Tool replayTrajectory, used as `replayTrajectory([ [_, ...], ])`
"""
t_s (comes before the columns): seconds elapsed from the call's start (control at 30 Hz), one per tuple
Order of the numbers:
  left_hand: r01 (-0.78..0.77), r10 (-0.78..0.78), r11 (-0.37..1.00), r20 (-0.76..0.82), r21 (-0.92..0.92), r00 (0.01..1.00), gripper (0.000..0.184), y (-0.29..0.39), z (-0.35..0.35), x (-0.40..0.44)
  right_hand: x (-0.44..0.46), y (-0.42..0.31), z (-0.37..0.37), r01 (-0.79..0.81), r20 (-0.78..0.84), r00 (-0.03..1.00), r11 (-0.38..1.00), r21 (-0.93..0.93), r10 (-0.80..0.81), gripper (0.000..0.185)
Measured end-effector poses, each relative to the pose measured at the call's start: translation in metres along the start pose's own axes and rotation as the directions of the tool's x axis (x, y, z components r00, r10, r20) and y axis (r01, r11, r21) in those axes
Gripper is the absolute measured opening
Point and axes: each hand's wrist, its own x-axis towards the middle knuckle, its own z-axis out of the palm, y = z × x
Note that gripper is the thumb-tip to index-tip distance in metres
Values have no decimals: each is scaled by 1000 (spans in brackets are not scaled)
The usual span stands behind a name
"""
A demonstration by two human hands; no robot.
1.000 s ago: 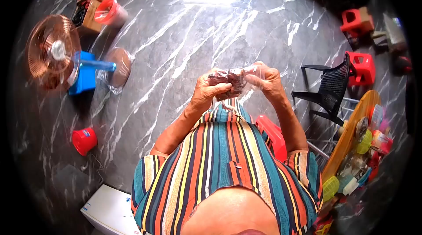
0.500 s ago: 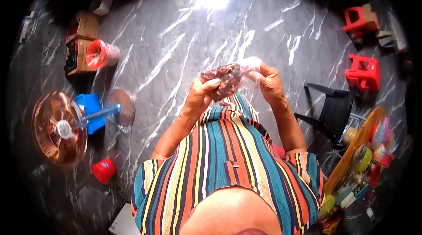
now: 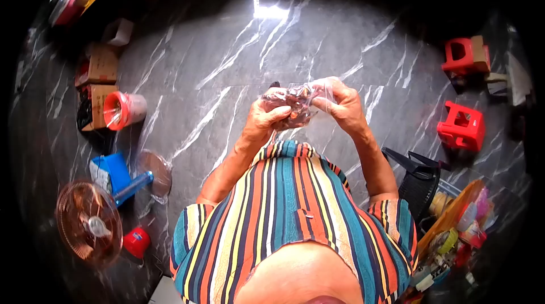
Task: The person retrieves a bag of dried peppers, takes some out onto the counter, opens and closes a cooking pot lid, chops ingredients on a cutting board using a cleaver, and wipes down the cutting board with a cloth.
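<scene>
A clear plastic bag (image 3: 292, 112) with dark reddish-brown contents is held up in front of my chest, above the floor. What exactly is inside cannot be made out. My left hand (image 3: 264, 116) is closed round the bag's left side, thumb across the front. At the other end, my right hand (image 3: 340, 105) pinches the loose clear plastic between thumb and fingers. Some of the fingers of both hands are hidden behind the bag.
On the left are a fan (image 3: 93, 224), a blue bin (image 3: 113, 173), a red bucket (image 3: 136, 241), a red-and-white pail (image 3: 125, 111) and cardboard boxes (image 3: 102, 68). Rightward stand red stools (image 3: 462, 125), a black chair (image 3: 420, 184) and a cluttered orange-topped table (image 3: 448, 216).
Fan, stools, chair and table have shifted down in view, as I have moved forward across the floor. My right hand is now a little closer to the bag's filled part.
</scene>
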Motion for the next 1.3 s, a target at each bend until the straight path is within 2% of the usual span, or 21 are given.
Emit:
replayTrajectory([
  [0.1,-32,31,994,9,104,999,30,25,9,73,60,-4,-31,-160,-35,986,984,77,163,26],
  [0.13,-31,31,994,-1,104,1000,30,39,20,96,83,-4,-45,-175,-22,984,984,23,175,27],
  [0.17,-34,34,993,-3,117,999,30,55,27,126,108,6,-56,-87,-35,995,994,67,90,28],
  [0.23,-20,21,995,-10,94,1000,31,76,33,176,151,13,-80,-163,-21,984,944,286,177,27],
  [0.27,65,-64,997,-22,51,998,32,91,36,194,165,5,-87,-174,-21,982,941,289,188,27],
  [0.43,160,-156,987,-141,20,978,29,156,49,286,270,4,-111,-199,-27,975,915,350,222,28],
  [0.5,97,-82,984,-99,152,992,26,156,28,346,318,9,-136,-225,51,973,881,415,224,37],
  [0.6,112,-78,963,-143,245,987,20,188,35,423,399,30,-168,-227,65,974,939,260,217,39],
  [0.7,116,-67,952,-178,284,982,19,211,44,488,464,36,-204,-299,119,954,902,312,275,36],
  [0.73,49,-4,951,-148,305,989,17,214,39,511,486,39,-210,-225,100,974,923,312,204,31],
  [0.77,13,33,959,-158,282,987,17,225,48,542,511,41,-228,-232,104,972,921,312,210,31],
  [0.83,0,60,967,-226,257,972,17,239,50,581,559,49,-246,-65,80,996,963,263,45,27],
  [0.87,-57,94,981,-192,187,977,16,250,53,611,594,44,-264,-42,94,995,973,226,21,22],
  [0.9,-65,98,982,-182,177,978,18,250,41,626,610,39,-276,-176,127,980,965,193,154,19],
  [0.97,-130,123,992,-255,-8,959,20,277,48,660,661,30,-290,-138,112,985,987,81,129,16],
  [1.03,-209,188,977,-292,-44,938,19,285,41,679,690,39,-296,-131,160,980,990,57,120,14],
  [1.1,-228,195,968,-260,-106,946,19,311,45,720,742,32,-310,-68,215,973,995,-68,81,14],
  [1.13,-233,199,967,-263,-103,944,19,317,37,739,762,35,-313,46,213,977,996,-77,-28,16],
  [1.17,-249,222,964,-234,-93,946,19,324,26,762,786,39,-318,49,216,976,996,-74,-32,16],
  [1.23,-252,232,964,-192,-86,953,19,341,12,803,827,44,-328,221,301,944,935,-278,-134,18],
  [1.3,-239,222,969,-189,-68,956,19,370,4,843,876,35,-337,158,338,941,918,-363,-28,16],
])
